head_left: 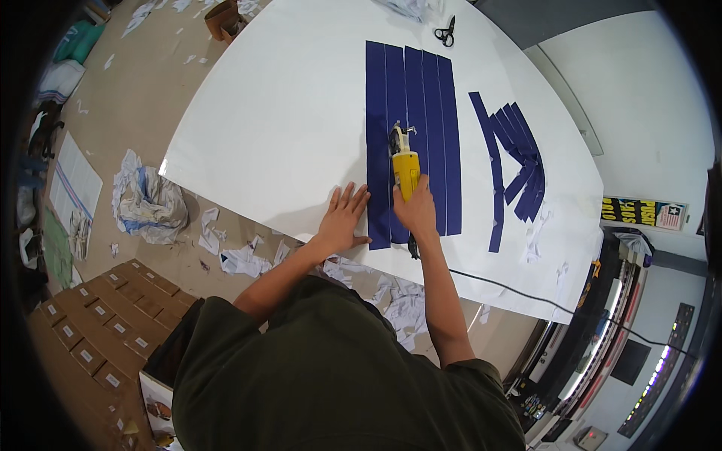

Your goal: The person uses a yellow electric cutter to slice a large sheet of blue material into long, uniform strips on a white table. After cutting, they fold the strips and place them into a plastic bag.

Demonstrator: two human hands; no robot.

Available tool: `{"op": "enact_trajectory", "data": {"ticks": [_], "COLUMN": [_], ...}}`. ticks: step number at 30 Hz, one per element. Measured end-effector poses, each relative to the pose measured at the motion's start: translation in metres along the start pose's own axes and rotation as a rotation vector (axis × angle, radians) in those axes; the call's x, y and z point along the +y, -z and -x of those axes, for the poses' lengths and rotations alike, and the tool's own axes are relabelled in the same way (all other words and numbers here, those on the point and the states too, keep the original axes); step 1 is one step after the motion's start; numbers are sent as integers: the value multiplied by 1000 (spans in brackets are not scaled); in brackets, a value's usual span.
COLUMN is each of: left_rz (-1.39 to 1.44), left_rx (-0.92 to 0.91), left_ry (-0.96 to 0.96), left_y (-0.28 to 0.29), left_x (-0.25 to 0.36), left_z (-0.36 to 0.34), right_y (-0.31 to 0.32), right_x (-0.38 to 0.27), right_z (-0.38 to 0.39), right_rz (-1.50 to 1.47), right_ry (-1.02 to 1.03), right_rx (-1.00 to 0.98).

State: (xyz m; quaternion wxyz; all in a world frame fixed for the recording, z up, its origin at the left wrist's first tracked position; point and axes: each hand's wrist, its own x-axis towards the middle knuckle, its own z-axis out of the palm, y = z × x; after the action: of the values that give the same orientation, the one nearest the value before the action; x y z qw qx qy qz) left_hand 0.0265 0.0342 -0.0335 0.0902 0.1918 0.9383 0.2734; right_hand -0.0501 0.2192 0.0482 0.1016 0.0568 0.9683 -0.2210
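Observation:
My right hand [417,211] is wrapped round the yellow body of an electric fabric cutter [407,171]. Its metal cutting head rests on a panel of dark blue fabric [436,143], split by lengthwise lines into several long strips. Flat on the white table, my left hand [344,219] has its fingers spread, their tips at the fabric's left edge near its lower end. A black power cord [519,292] trails from behind the cutter toward the right. The fabric directly under the cutter is hidden.
Right of the panel lie a narrow blue strip [494,180] and a fanned bundle of blue strips [524,158]. Black scissors [445,32] rest at the far side of the white table [263,113]. White scraps [244,259] litter the floor; stacked cardboard boxes [105,323] stand lower left.

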Motion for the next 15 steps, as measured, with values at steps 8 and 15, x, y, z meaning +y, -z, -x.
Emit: {"op": "enact_trajectory", "data": {"ticks": [8,15], "left_rz": [27,32], "left_rx": [-3,-38], "left_ry": [23,24], "left_y": [1,1], "left_x": [0,-2], "left_z": [0,-3], "right_y": [-2,-5], "right_x": [-12,-24], "right_z": [-44,-84], "right_rz": [11,36], "right_ry": [54,75], "right_rx": [34,68]}}
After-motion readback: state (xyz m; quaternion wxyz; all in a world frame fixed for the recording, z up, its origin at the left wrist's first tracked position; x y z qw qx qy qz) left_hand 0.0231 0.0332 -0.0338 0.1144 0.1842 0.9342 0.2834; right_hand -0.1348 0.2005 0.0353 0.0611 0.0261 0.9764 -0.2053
